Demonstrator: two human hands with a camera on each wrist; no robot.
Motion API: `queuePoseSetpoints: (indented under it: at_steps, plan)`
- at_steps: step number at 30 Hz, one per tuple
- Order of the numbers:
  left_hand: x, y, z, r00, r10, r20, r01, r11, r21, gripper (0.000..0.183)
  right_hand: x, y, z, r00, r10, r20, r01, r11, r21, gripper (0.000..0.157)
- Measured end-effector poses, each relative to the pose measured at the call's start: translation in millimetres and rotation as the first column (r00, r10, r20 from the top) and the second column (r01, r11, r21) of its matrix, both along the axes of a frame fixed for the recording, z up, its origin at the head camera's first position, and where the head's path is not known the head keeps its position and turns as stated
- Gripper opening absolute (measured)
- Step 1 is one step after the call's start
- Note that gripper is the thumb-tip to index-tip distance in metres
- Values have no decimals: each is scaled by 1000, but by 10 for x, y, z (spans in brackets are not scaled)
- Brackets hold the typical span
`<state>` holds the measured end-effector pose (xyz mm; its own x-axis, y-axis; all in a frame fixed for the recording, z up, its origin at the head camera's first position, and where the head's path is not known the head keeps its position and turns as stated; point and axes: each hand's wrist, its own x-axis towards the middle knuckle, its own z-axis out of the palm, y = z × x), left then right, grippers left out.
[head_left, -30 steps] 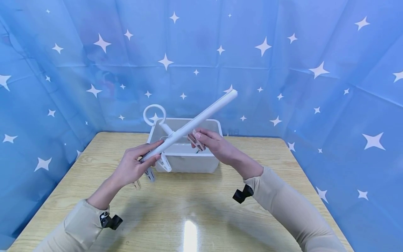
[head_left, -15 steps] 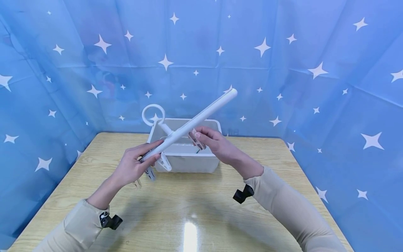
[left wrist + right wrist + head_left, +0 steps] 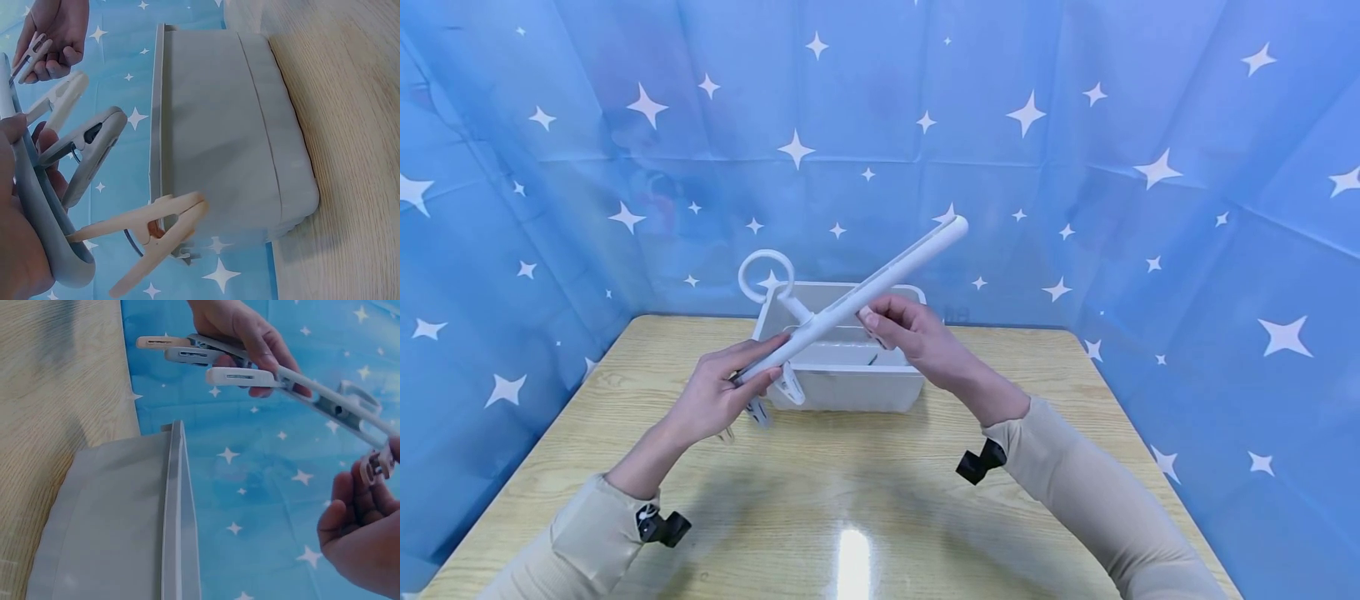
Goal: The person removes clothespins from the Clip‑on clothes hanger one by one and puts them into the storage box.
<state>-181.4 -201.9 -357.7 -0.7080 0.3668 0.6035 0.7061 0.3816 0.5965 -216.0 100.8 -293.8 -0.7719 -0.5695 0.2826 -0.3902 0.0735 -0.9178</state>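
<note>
A white clip hanger [image 3: 880, 282], a long bar with a ring hook [image 3: 766, 276], is held tilted, its right end higher. My left hand [image 3: 718, 392] grips the bar near its lower end, thumb on the near side. From that end hang a beige clothespin [image 3: 150, 231], a grey clothespin [image 3: 94, 150] and a white clothespin [image 3: 65, 100]. Under the bar's middle, my right hand [image 3: 921, 342] pinches a pinkish clothespin [image 3: 377, 466] at the bar's slotted underside. Fingers mostly hide it in the head view; whether it is hooked in cannot be told.
A white plastic bin [image 3: 850, 389] stands on the wooden table [image 3: 850, 483] just behind and below the hanger. Something thin and dark [image 3: 872, 359] shows inside it. A blue curtain with white stars [image 3: 880, 125] surrounds the table's back and sides.
My right hand has moved slightly up, bringing the pinkish clothespin closer to the bar and turning it mostly out of the head view. The left hand stays in place; the bar has rolled slightly.
</note>
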Motion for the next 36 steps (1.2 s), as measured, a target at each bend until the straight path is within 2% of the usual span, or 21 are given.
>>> queuePoseSetpoints:
  at_steps: [17,24,36]
  plan:
    - [-17,-6,-12,1000,3,2,-3,1000,-3,52,1,-24,2,983,-154,-104,162,985,64,18]
    - [-20,-11,-30,1000,11,13,-10,1000,-2,52,7,-40,-1,962,-215,-170,233,968,93,18]
    - [-28,-7,-47,1000,7,1,-7,1000,0,52,13,-40,-31,922,-261,-286,295,952,85,13]
